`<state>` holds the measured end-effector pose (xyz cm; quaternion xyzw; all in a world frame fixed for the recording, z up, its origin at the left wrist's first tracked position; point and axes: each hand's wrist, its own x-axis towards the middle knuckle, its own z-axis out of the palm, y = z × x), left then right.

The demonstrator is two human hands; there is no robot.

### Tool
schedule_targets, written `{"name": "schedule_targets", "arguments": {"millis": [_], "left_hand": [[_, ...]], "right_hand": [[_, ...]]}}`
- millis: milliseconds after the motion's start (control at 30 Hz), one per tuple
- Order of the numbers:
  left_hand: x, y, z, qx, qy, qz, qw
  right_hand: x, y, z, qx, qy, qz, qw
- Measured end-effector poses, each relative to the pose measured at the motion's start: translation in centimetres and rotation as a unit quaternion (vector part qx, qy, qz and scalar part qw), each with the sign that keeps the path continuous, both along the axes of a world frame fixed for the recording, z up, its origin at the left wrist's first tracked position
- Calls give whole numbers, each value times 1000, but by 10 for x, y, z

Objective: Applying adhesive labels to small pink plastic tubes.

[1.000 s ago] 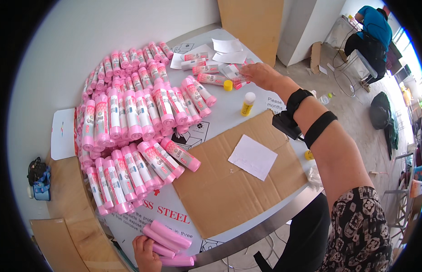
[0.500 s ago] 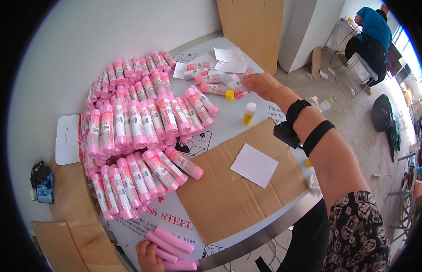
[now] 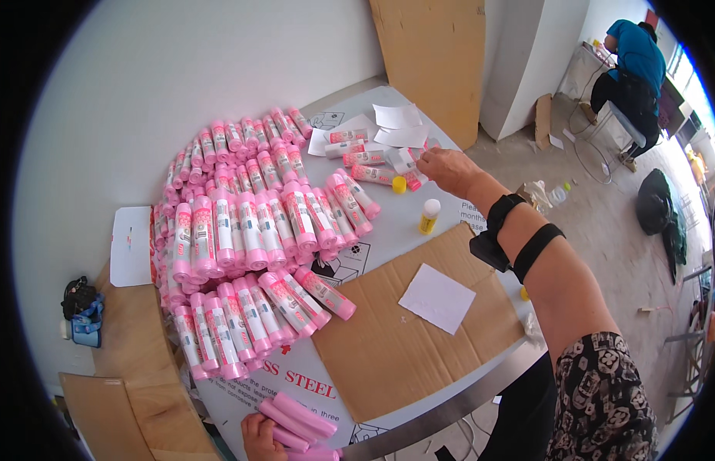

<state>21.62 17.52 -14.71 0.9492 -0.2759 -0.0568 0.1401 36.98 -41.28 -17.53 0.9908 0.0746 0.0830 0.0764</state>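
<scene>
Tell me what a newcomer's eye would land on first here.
Most likely the big heap of labelled pink rolls at the left of the table. Next might come the right hand at its far right edge, then the brown cardboard nearer the front, under a white sheet.

- A plain white wall (image 3: 180, 69) runs behind and to the left of the table (image 3: 396, 223), which has a grey printed covering and a metal front edge.
- 1 tall light-brown board (image 3: 430, 69) stands upright past the table's far end, with a white pillar (image 3: 515, 65) to its right.
- A wood-toned surface (image 3: 134, 326) adjoins the table on the left.
- The grey floor (image 3: 595, 223) carries scraps, a loose cable (image 3: 578, 138) and a dark bag (image 3: 652, 201).
- Farther back, a pale stool (image 3: 630, 127) stands near a small table (image 3: 576, 73).
- Bright light floods a window (image 3: 689, 96) at upper right.
</scene>
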Motion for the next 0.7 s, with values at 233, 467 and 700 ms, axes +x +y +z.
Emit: {"name": "schedule_targets", "arguments": {"millis": [233,467,700], "left_hand": [[2,5,-3,-7,-14,-4,1000],[10,25,-10,-18,10,8,1000],[4,20,-24,-104,21,90,990]], "right_hand": [[2,1,17,55,79,-29,995],[23,31,88,145,111,-50,982],[127,101,106,171,122,-115,971]]}}
